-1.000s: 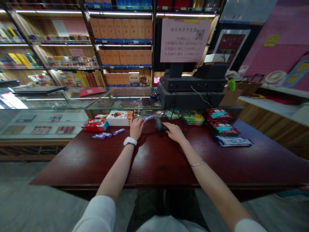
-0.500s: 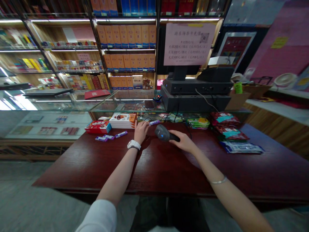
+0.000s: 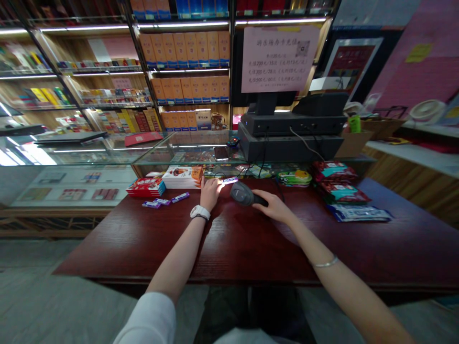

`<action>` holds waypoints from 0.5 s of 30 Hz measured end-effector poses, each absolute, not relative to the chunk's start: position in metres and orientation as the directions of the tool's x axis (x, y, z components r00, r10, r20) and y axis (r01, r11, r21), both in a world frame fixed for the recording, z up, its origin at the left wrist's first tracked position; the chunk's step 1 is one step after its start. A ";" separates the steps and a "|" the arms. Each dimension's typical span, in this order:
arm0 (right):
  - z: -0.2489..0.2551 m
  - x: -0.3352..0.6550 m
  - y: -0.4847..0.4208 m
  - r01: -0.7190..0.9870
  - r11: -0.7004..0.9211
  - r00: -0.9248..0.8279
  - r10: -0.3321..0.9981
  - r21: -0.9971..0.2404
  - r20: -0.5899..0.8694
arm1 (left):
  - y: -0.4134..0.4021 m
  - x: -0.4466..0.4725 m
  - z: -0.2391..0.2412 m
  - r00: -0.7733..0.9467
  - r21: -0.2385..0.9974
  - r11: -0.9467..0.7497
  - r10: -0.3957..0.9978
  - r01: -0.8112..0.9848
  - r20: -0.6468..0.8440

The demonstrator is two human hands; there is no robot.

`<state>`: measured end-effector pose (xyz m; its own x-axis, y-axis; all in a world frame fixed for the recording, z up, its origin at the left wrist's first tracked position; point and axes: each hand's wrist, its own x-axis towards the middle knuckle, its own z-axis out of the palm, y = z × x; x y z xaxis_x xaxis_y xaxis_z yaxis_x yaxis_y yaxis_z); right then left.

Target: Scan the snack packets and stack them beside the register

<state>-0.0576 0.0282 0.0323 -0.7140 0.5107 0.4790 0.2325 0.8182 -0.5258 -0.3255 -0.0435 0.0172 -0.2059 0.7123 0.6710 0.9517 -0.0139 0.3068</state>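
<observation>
My right hand (image 3: pixel 271 205) is wrapped round the handle of a dark grey barcode scanner (image 3: pixel 243 194), its head pointing left. Bright light from the scanner falls on a small purple-and-white candy pack (image 3: pixel 230 180). That pack is pinched at its left end by the fingers of my left hand (image 3: pixel 210 192), just above the dark red table. Several similar purple packs (image 3: pixel 180 197) lie to the left of my left wrist. Behind them stand a red box (image 3: pixel 146 187) and a white-and-orange box (image 3: pixel 182 177). The tips of my left fingers are partly lost in the glare.
Red-brown snack bags (image 3: pixel 342 188) and a blue-white packet (image 3: pixel 359 213) lie at the table's right. Green packets (image 3: pixel 294 178) sit by the glass counter (image 3: pixel 172 143). A cash register with a screen (image 3: pixel 292 141) and a phone (image 3: pixel 221 153) rest on the counter. Stocked shelves line the back.
The scanner's light has come on and now lights the candy pack and my left fingertips. Both hands have stayed nearly in place; the view has shifted slightly.
</observation>
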 end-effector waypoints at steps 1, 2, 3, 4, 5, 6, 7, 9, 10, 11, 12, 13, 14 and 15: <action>0.033 -0.058 0.028 0.234 0.819 -0.717 0.510 -0.525 0.476 | -0.044 -0.325 0.017 -0.205 0.307 -0.014 0.715 0.952 0.668; 0.033 -0.058 0.028 0.235 0.820 -0.720 0.507 -0.522 0.474 | -0.044 -0.325 0.017 -0.203 0.308 -0.016 0.717 0.951 0.667; 0.033 -0.058 0.028 0.234 0.822 -0.723 0.504 -0.519 0.473 | -0.044 -0.325 0.017 -0.201 0.309 -0.020 0.718 0.951 0.667; 0.033 -0.058 0.027 0.233 0.825 -0.726 0.500 -0.515 0.472 | -0.044 -0.325 0.018 -0.201 0.310 -0.022 0.717 0.950 0.667; 0.033 -0.058 0.027 0.232 0.826 -0.728 0.497 -0.513 0.472 | -0.045 -0.325 0.018 -0.201 0.311 -0.023 0.717 0.950 0.668; 0.034 -0.058 0.026 0.230 0.827 -0.730 0.495 -0.513 0.471 | -0.045 -0.325 0.018 -0.202 0.311 -0.022 0.717 0.950 0.668; 0.034 -0.059 0.026 0.228 0.827 -0.733 0.493 -0.514 0.468 | -0.045 -0.325 0.018 -0.201 0.309 -0.021 0.717 0.951 0.667; 0.035 -0.059 0.025 0.219 0.826 -0.741 0.487 -0.520 0.463 | -0.046 -0.325 0.018 -0.196 0.301 -0.018 0.721 0.953 0.664; 0.035 -0.059 0.025 0.214 0.825 -0.743 0.485 -0.523 0.461 | -0.046 -0.325 0.018 -0.195 0.297 -0.015 0.723 0.955 0.663; 0.035 -0.059 0.024 0.208 0.825 -0.745 0.482 -0.526 0.461 | -0.046 -0.325 0.018 -0.195 0.294 -0.011 0.725 0.956 0.661; 0.035 -0.059 0.024 0.204 0.824 -0.745 0.481 -0.529 0.462 | -0.045 -0.325 0.018 -0.197 0.292 -0.006 0.725 0.956 0.660; 0.035 -0.059 0.025 0.201 0.823 -0.744 0.480 -0.531 0.464 | -0.045 -0.325 0.018 -0.199 0.291 -0.003 0.726 0.957 0.659; 0.034 -0.059 0.025 0.198 0.823 -0.744 0.480 -0.533 0.465 | -0.045 -0.325 0.017 -0.201 0.292 0.000 0.726 0.956 0.658; 0.033 -0.059 0.025 0.197 0.823 -0.744 0.480 -0.534 0.465 | -0.044 -0.325 0.017 -0.201 0.293 -0.001 0.726 0.956 0.657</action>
<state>-0.0589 0.0250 0.0335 -0.7440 0.4796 0.4652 0.1966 0.8225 -0.5337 -0.3253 -0.0444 0.0170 -0.2009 0.7263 0.6574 0.9560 -0.0011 0.2933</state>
